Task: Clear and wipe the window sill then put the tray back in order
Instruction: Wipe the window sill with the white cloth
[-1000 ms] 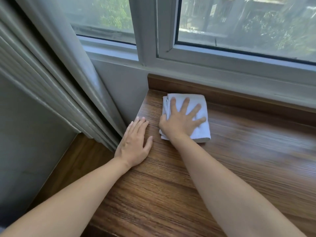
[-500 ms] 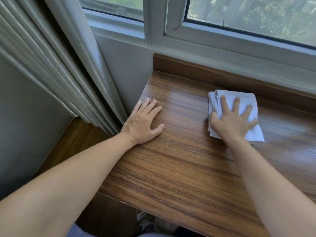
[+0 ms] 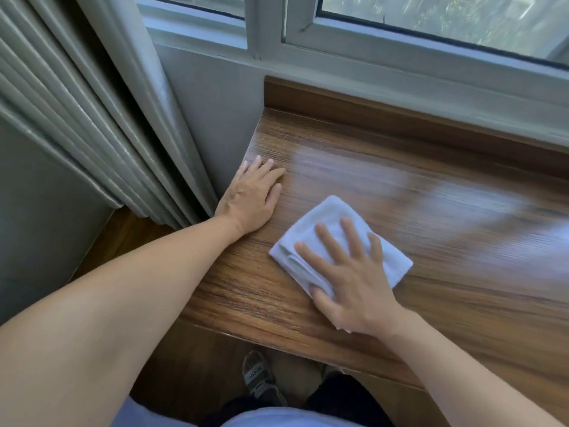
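A folded white cloth (image 3: pixel 331 224) lies on the brown wooden window sill (image 3: pixel 431 241), near its front left part. My right hand (image 3: pixel 348 278) presses flat on the cloth with fingers spread, covering its near half. My left hand (image 3: pixel 254 197) rests flat on the sill's left end, fingers together, holding nothing, a short way left of the cloth. The sill to the right shines with a damp-looking sheen. No tray is in view.
Grey pleated curtains (image 3: pixel 101 124) hang at the left, touching the sill's left wall (image 3: pixel 212 118). The white window frame (image 3: pixel 400 66) runs along the back above a wooden lip. Below the sill's front edge are the wooden floor and a sandalled foot (image 3: pixel 257 377).
My right hand has slid the cloth from the back left corner out to the right, then back toward the front left of the sill. My left hand has stayed planted at the left end.
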The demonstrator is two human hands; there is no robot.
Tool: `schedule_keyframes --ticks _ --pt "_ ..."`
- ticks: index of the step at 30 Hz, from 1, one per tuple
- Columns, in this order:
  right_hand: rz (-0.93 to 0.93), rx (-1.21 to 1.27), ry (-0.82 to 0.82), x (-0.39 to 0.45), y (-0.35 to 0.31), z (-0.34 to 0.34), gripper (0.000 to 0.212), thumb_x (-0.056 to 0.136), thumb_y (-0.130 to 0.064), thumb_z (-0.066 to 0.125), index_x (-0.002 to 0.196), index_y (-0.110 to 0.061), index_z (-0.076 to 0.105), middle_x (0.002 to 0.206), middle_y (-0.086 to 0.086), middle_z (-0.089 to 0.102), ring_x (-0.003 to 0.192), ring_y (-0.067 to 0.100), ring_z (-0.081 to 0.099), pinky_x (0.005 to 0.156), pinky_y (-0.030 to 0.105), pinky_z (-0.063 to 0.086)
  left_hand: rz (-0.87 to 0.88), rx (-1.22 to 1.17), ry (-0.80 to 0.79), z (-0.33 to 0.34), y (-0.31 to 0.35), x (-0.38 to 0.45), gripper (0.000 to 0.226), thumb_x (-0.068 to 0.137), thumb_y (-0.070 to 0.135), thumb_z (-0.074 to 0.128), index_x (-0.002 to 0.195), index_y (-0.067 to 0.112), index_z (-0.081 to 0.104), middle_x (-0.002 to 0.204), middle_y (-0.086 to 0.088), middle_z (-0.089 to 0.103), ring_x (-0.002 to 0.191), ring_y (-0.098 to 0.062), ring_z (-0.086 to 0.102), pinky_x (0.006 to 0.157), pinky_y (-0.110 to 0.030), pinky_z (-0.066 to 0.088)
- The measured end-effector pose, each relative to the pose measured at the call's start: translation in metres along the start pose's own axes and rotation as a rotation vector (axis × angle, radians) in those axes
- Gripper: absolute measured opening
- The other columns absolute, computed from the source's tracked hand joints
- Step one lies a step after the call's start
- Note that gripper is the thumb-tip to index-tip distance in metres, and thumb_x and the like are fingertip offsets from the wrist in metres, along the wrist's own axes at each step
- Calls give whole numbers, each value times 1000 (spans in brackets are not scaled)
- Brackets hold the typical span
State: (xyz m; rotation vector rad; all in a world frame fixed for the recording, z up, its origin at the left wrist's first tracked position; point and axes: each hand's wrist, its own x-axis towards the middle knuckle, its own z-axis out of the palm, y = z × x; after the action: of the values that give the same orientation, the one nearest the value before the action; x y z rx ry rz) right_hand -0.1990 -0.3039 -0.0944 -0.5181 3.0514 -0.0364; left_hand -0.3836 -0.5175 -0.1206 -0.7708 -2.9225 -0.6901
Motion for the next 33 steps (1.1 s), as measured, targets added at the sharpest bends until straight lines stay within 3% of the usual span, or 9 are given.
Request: schedule_keyframes --ticks 2,6,9,11,14,18,26,30,33 --pt "-90 12 -13 -29 -15 -1 79 84 -55 58 159 -47 32 172 0 23 158 43 9 115 70 18 34 80 -46 -1 2 -2 55 104 43 32 143 13 58 157 -18 46 150 -41 34 127 -52 19" --pt "-195 27 -63 -59 -22 -2 86 83 -53 61 161 -50 24 173 -4 18 160 40 5 117 71 15 144 192 -112 0 11 -2 64 102 44 27 141 3 57 156 -23 46 148 -43 37 124 -52 25" --pt "-151 51 -58 -64 -6 -2 84 82 -51 61 159 -52 27 172 -6 19 160 37 6 117 69 18 -10 105 -165 2 34 -1 65 104 48 32 155 8 39 169 -19 23 158 -39 12 128 -47 5" --pt "-70 68 -34 -60 7 1 82 81 -51 60 158 -51 31 171 -5 23 160 36 8 116 67 20 -131 110 -195 8 45 -4 72 106 52 35 163 12 20 173 -15 4 159 -35 -6 127 -44 -8" --pt "133 53 -4 -34 41 6 75 85 -58 53 157 -53 32 170 -3 28 160 36 10 113 65 24 -137 188 -192 14 48 -10 77 106 57 28 165 13 8 173 -14 -5 159 -33 -11 127 -43 -13" --pt "477 50 -53 35 96 0 74 83 -68 29 156 -58 22 171 -4 18 157 37 5 112 68 21 -146 231 -175 14 48 -10 77 105 58 28 165 13 11 174 -13 -1 160 -31 -8 128 -44 -9" --pt "762 160 -75 155 131 -15 69 93 -59 27 159 -49 8 173 0 -3 154 49 -8 113 76 9 -148 217 -125 17 47 -7 81 97 62 28 163 15 25 173 -9 12 160 -27 0 129 -40 -6" --pt "698 137 -101 168 124 -14 69 95 -59 23 160 -46 5 174 -2 -3 154 50 -8 109 79 8 -140 194 -98 18 44 -7 76 99 59 23 162 16 28 173 -6 16 161 -24 1 130 -40 -5" --pt "463 81 -106 148 132 -12 67 96 -61 24 160 -49 10 174 -5 4 157 44 -5 110 78 11 -132 192 -83 18 43 -7 75 99 58 22 161 16 30 172 -6 18 161 -24 3 130 -39 -4"
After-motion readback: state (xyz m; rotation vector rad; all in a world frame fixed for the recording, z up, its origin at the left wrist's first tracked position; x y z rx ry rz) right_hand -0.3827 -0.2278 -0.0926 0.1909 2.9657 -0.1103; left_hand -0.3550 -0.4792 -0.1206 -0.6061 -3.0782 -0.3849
